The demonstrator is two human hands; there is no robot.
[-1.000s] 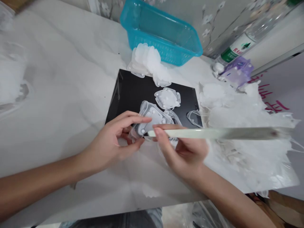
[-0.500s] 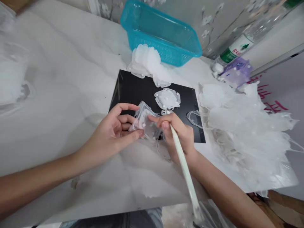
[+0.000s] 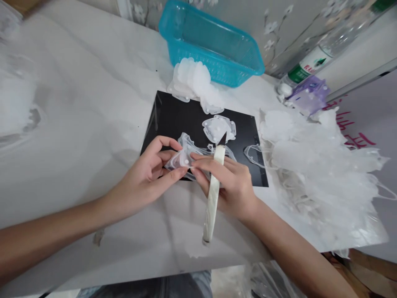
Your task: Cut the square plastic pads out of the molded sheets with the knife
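Clearly, the broad white marbled table [image 3: 71, 82] takes up most of the view. On its right side spreads a big loose heap of translucent white plastic [image 3: 322, 165], wider than the flat glossy black rectangular board [image 3: 180, 116] near the middle. Behind the board stands a bright blue plastic basket [image 3: 214, 49], and a clear plastic bottle with a green and white label [image 3: 312, 64] stands farther right, with a purple plastic pack [image 3: 313, 93] beside its base.

Over the board's near edge, the two bare hands work close together. The left hand [image 3: 163, 165] pinches one side of a soft, clear, crumpled plastic piece [image 3: 185, 153] between thumb and fingers. The right hand [image 3: 223, 178] has its fingertips closed on the other side of that piece, and also keeps a slim, pearly pale-handled knife [image 3: 214, 186] between its fingers, the dark pointed blade aimed away from the wearer.

A fanned stack of rounded, frosted white pieces [image 3: 194, 78] lies in front of the basket, reaching over the board's far edge. Smaller still, a single frosted white piece with a lobed outline [image 3: 217, 127] lies on the board, just beyond the hands; the blade's tip overlaps it in view.
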